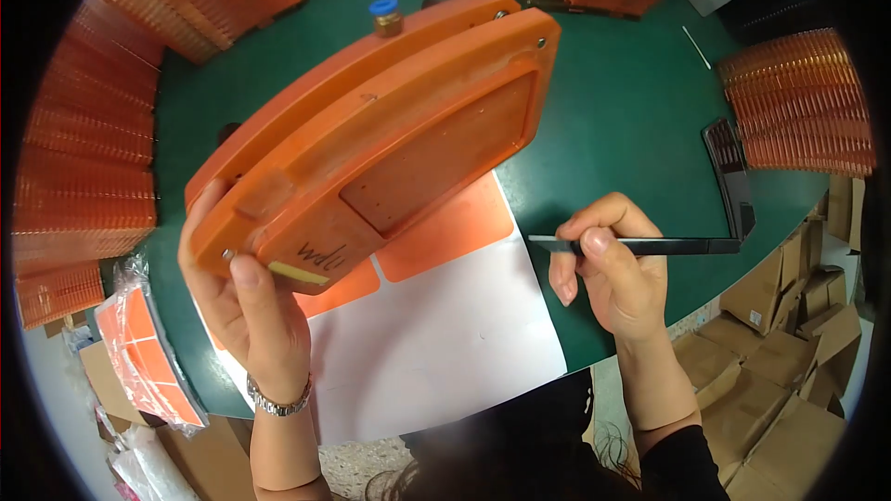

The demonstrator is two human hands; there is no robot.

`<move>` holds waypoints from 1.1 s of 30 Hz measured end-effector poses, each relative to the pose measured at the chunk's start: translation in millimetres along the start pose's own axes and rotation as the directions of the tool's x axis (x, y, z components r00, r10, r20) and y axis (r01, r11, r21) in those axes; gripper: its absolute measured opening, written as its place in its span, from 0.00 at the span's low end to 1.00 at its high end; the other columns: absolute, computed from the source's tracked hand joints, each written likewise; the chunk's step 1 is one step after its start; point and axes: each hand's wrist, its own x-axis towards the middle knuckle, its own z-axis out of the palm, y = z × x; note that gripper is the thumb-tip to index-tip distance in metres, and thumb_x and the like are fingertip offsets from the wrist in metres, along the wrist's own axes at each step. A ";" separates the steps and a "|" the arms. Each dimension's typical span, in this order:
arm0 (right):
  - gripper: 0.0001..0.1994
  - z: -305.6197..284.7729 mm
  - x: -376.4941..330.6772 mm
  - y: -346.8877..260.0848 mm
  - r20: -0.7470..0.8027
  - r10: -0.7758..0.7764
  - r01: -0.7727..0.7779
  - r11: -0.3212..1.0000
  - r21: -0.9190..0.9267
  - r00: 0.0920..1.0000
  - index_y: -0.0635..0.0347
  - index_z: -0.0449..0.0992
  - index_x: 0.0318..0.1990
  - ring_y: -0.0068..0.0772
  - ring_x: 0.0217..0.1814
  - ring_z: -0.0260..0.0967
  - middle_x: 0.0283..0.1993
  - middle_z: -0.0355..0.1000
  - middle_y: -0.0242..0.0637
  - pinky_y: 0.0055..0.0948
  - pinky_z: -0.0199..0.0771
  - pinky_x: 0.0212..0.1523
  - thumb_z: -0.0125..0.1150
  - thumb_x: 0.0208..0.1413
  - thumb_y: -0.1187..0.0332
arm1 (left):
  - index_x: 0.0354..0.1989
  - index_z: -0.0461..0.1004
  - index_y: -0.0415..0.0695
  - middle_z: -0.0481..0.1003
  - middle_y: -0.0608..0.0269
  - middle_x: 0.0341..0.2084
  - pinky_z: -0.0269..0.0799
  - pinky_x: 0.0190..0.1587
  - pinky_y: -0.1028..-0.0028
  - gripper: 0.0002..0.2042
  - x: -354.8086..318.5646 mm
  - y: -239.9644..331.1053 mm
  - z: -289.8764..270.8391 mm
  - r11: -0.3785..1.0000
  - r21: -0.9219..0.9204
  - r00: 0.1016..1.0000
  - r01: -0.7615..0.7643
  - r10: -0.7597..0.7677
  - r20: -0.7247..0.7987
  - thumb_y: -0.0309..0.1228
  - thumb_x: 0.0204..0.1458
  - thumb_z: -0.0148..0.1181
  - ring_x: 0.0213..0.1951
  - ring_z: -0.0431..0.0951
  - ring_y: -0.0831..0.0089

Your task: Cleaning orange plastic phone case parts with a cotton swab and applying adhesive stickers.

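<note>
My left hand (251,306) grips the lower left end of a thick orange fixture (371,111) made of two stacked curved plates. It is held tilted above the table, with a recessed panel on its near face and a blue-topped brass air fitting (385,19) on its far edge. In my right hand (617,278), closed between thumb and fingers, is a slim black craft knife (687,247), its pale blade pointing left, apart from the fixture. Below lies a white sheet (445,343) with orange rounded stickers (455,232), partly hidden by the fixture.
Stacks of ribbed orange pieces (88,158) line the left and far sides of the green table (613,121), with another stack (798,102) at right. A black stand-like object (729,176) is nearby. Plastic-wrapped orange sticker sheets (148,353) lie left; cardboard boxes (770,380) fill the lower right.
</note>
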 end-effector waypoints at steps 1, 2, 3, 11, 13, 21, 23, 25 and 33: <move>0.06 2.7 1.9 0.8 -0.009 0.015 -0.015 1.000 -0.012 1.000 0.69 0.72 0.43 0.24 0.24 0.69 0.30 0.76 0.43 0.27 0.73 0.29 0.53 0.65 0.74 | 0.68 0.54 0.36 0.60 0.47 0.65 0.60 0.67 0.61 0.28 -2.7 -4.5 -1.4 1.000 -0.011 1.000 0.019 -0.019 -0.001 0.39 0.66 0.50 0.65 0.64 0.61; 0.06 6.0 4.6 2.4 -0.049 -0.024 0.023 0.999 -0.024 0.999 0.69 0.72 0.43 0.24 0.25 0.69 0.30 0.76 0.44 0.27 0.73 0.30 0.52 0.64 0.76 | 0.68 0.54 0.35 0.61 0.47 0.64 0.59 0.67 0.61 0.28 -5.0 -9.5 -3.8 0.999 0.032 1.000 -0.028 0.028 0.004 0.40 0.66 0.50 0.65 0.64 0.61; 0.05 9.3 6.8 1.8 -0.084 -0.067 0.064 0.997 -0.039 0.994 0.69 0.72 0.43 0.24 0.25 0.69 0.30 0.76 0.44 0.27 0.74 0.31 0.52 0.64 0.77 | 0.68 0.54 0.34 0.61 0.47 0.64 0.58 0.68 0.60 0.29 -7.1 -12.2 -5.5 0.994 0.075 0.997 -0.077 0.077 0.008 0.41 0.66 0.50 0.66 0.64 0.60; 0.06 31.2 22.8 10.7 -0.252 -0.121 0.106 0.992 -0.075 0.960 0.69 0.70 0.44 0.30 0.26 0.71 0.30 0.75 0.49 0.31 0.75 0.31 0.49 0.61 0.80 | 0.67 0.52 0.32 0.60 0.45 0.63 0.59 0.67 0.60 0.32 -20.0 -18.6 -13.6 0.961 0.263 0.996 -0.086 0.085 0.016 0.48 0.66 0.45 0.63 0.66 0.58; 0.05 33.7 24.3 12.6 -0.256 -0.112 0.088 0.991 -0.102 0.960 0.69 0.69 0.43 0.31 0.26 0.71 0.30 0.75 0.49 0.32 0.76 0.32 0.49 0.61 0.81 | 0.67 0.52 0.32 0.59 0.45 0.64 0.59 0.67 0.59 0.32 -21.5 -16.5 -17.6 0.931 0.348 0.994 -0.109 0.108 0.023 0.49 0.67 0.43 0.64 0.65 0.57; 0.07 37.5 27.3 22.5 -0.262 -0.134 0.082 0.977 -0.199 0.956 0.67 0.67 0.45 0.39 0.25 0.73 0.29 0.73 0.52 0.33 0.77 0.28 0.42 0.64 0.77 | 0.69 0.49 0.33 0.52 0.41 0.69 0.59 0.70 0.53 0.27 -31.8 -12.6 -28.6 0.827 0.534 0.983 -0.174 0.114 0.144 0.42 0.70 0.31 0.69 0.58 0.49; 0.08 38.9 29.4 24.3 -0.274 -0.137 0.080 0.975 -0.209 0.952 0.67 0.68 0.45 0.39 0.25 0.73 0.30 0.74 0.52 0.34 0.78 0.28 0.42 0.63 0.78 | 0.69 0.49 0.33 0.51 0.42 0.69 0.60 0.69 0.52 0.27 -34.0 -13.1 -29.5 0.834 0.531 0.988 -0.148 0.099 0.120 0.43 0.70 0.30 0.69 0.58 0.49; 0.08 37.1 30.2 24.2 -0.248 -0.147 0.087 0.968 -0.236 0.957 0.67 0.68 0.45 0.39 0.25 0.73 0.30 0.74 0.51 0.35 0.78 0.28 0.42 0.64 0.78 | 0.69 0.49 0.34 0.51 0.42 0.69 0.60 0.69 0.51 0.27 -35.1 -12.7 -29.7 0.822 0.547 0.987 -0.157 0.110 0.119 0.43 0.70 0.30 0.69 0.57 0.49; 0.08 45.1 28.1 32.0 -0.301 -0.143 0.089 0.979 -0.185 0.943 0.68 0.68 0.45 0.41 0.26 0.74 0.30 0.74 0.51 0.36 0.79 0.29 0.42 0.63 0.78 | 0.67 0.52 0.38 0.51 0.45 0.69 0.61 0.69 0.48 0.26 -40.4 -15.1 -31.2 0.772 0.608 0.983 -0.185 0.150 0.109 0.44 0.70 0.32 0.71 0.55 0.49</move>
